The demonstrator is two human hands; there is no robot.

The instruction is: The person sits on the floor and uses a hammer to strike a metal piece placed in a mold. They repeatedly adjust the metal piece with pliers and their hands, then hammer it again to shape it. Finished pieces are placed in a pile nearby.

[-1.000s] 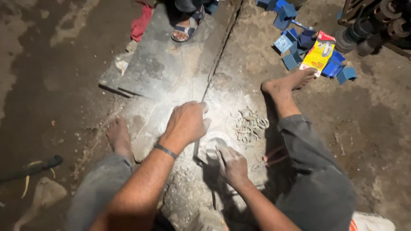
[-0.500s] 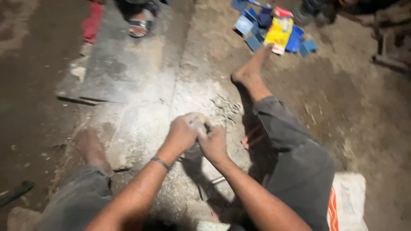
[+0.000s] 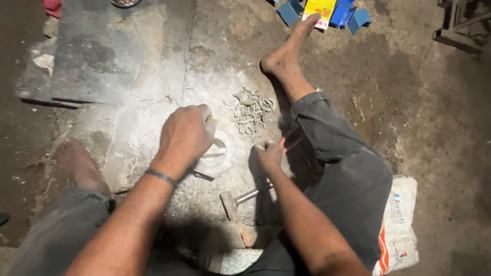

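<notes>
On the dusty floor (image 3: 153,76), the left hand (image 3: 185,134) pins a pale ring (image 3: 216,157); the right hand (image 3: 269,156) seemingly grips red-handled pliers (image 3: 287,143), which could slip and pinch.

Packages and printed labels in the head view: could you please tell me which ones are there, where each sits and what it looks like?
Yellow packet: top edge, beyond the outstretched foot; flat, rectangular, with a red patch.
Blue boxes: either side of the yellow packet; small, open cartons.
White sack: lower right, beside the bent knee; crumpled, with orange and blue print.
</notes>
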